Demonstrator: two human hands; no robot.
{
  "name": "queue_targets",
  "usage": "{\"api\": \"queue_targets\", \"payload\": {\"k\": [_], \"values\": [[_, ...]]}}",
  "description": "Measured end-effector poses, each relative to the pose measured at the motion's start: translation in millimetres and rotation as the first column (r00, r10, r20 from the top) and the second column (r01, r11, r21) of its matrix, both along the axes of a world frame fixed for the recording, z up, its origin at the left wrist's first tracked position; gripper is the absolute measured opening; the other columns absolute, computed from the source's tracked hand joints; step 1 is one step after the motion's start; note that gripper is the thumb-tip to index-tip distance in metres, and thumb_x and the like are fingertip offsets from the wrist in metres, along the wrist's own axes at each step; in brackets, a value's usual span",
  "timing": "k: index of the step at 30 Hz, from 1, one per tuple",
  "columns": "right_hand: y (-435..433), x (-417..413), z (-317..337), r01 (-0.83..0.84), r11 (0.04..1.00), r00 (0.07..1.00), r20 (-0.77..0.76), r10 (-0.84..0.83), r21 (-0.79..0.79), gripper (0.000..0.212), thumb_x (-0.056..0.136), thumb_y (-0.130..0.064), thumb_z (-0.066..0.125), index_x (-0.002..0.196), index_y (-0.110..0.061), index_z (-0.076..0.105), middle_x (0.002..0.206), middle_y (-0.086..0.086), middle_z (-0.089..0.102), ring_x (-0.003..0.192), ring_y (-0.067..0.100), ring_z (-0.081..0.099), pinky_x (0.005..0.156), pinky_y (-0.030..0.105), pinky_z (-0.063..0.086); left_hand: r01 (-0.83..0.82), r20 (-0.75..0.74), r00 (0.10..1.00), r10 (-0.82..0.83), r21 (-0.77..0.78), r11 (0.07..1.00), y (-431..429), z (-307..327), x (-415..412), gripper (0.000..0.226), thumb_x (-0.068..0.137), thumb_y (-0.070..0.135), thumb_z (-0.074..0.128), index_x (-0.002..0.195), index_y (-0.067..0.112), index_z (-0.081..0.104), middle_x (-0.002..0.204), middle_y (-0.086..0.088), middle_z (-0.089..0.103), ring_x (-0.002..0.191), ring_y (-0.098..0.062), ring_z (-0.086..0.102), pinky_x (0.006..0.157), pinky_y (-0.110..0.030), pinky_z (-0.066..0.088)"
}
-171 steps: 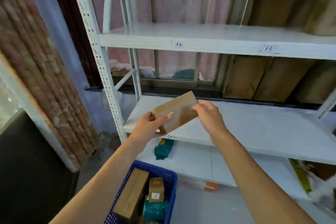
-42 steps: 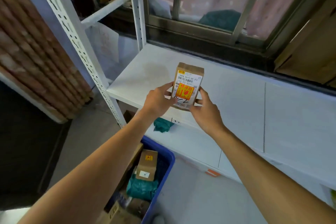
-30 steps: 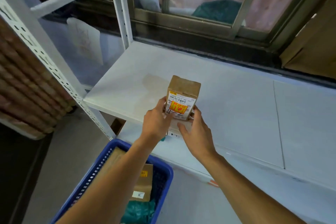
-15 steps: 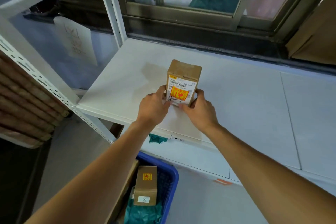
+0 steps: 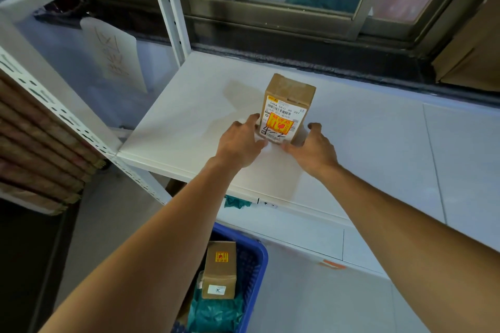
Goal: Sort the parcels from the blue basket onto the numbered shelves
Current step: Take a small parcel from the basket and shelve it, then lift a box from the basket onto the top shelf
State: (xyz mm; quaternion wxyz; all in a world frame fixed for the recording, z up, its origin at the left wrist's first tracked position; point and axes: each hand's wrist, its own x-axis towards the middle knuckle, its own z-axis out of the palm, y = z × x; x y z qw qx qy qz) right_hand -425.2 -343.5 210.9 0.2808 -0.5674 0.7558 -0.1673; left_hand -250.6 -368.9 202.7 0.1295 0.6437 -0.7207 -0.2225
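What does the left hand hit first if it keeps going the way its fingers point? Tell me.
The left hand points up-right at the upright cardboard parcel on the white shelf; it would likely meet the parcel's lower left side first.

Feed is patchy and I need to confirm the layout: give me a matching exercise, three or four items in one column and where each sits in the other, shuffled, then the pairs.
Things
1. labelled box
2. small box with yellow sticker
3. teal bag
4. cardboard sheet

Places
A. on the lower shelf, under the white shelf's front edge
B. leaning at the far right by the window
C. upright on the white shelf, between the left hand and the right hand
D. inside the blue basket

Pairs: 1-C, 2-D, 3-A, 4-B
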Motion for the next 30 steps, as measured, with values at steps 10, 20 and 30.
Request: {"api": "queue_targets", "payload": {"k": [10, 20, 30], "values": [[60.5, -19.6, 28.8, -0.078, 0.984, 0.978, -0.179, 0.107, 0.161, 0.078, 0.095, -0.039, 0.062, 0.154, -0.009, 0.02, 0.152, 0.014, 0.038, 0.133, 0.038, 0.048, 0.1, 0.042, 0.044, -0.005, -0.001, 1.0, 0.005, 0.128, 0.992, 61.6, 16.2, 27.9, 0.069, 0.098, 0.035, 0.06, 0.156, 0.022, 0.024, 0.15, -0.003, 0.05, 0.132, -0.028, 0.05, 0.108, -0.04, 0.04], [209.2, -26.8, 79.4, -0.181, 0.944, 0.961, -0.155, 0.229, 0.275, 0.069, 0.098, -0.036, 0.054, 0.153, -0.008, 0.021, 0.153, 0.014, 0.036, 0.132, 0.035, 0.046, 0.099, 0.041, 0.045, -0.071, -0.064, 0.994, 0.086, 0.202, 0.977, 226.0, 73.9, 59.3, 0.064, 0.1, 0.036, 0.056, 0.156, 0.028, 0.028, 0.148, -0.007, 0.053, 0.133, -0.027, 0.052, 0.108, -0.043, 0.044], [341.3, -12.9, 120.7, -0.397, 0.896, 0.871, -0.225, 0.437, 0.2, 0.059, 0.098, -0.029, 0.053, 0.147, -0.005, 0.031, 0.144, 0.016, 0.043, 0.128, 0.033, 0.047, 0.096, 0.041, 0.043, -0.247, -0.059, 0.964, 0.26, 0.169, 0.954, 390.6, 105.6, 68.4, 0.047, 0.098, 0.031, 0.052, 0.145, 0.027, 0.049, 0.128, -0.007, 0.067, 0.116, -0.028, 0.063, 0.097, -0.039, 0.051]]}}
